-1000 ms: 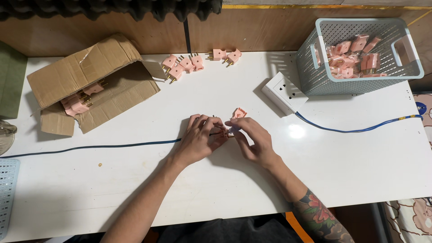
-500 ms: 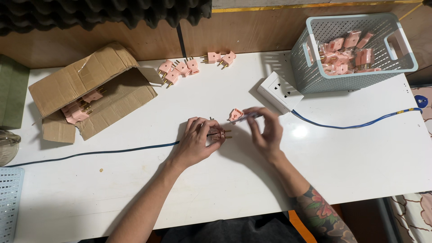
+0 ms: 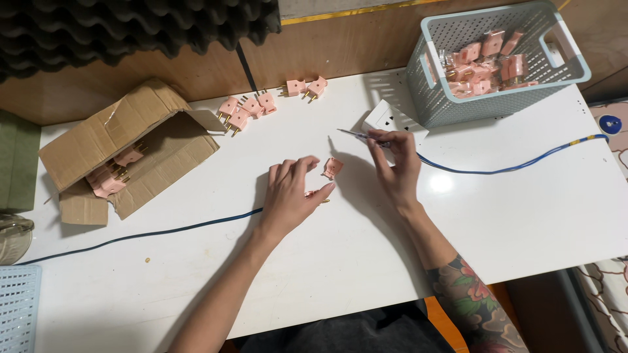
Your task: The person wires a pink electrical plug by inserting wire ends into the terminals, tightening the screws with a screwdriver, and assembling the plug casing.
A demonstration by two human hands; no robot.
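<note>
My left hand (image 3: 291, 193) rests on the white table (image 3: 340, 274), fingers curled over a pink plug part (image 3: 313, 194) at the end of a blue cable (image 3: 163, 231). A second pink plug piece (image 3: 332, 168) lies just beyond my fingertips. My right hand (image 3: 396, 163) is raised farther back and pinches a thin screwdriver (image 3: 358, 134), its tip pointing left. Behind that hand sits a white power strip (image 3: 386, 117) with its own blue cable (image 3: 517, 163).
An open cardboard box (image 3: 124, 153) with pink plugs lies at the left. Several loose pink plugs (image 3: 258, 106) sit along the back edge. A grey-blue plastic basket (image 3: 497, 62) holds bagged pink plugs at the back right. Another basket corner (image 3: 16, 314) shows bottom left.
My right hand has pulled away from the plug and moved back toward the power strip with the screwdriver. One pink piece now lies loose on the table. My left hand stayed put.
</note>
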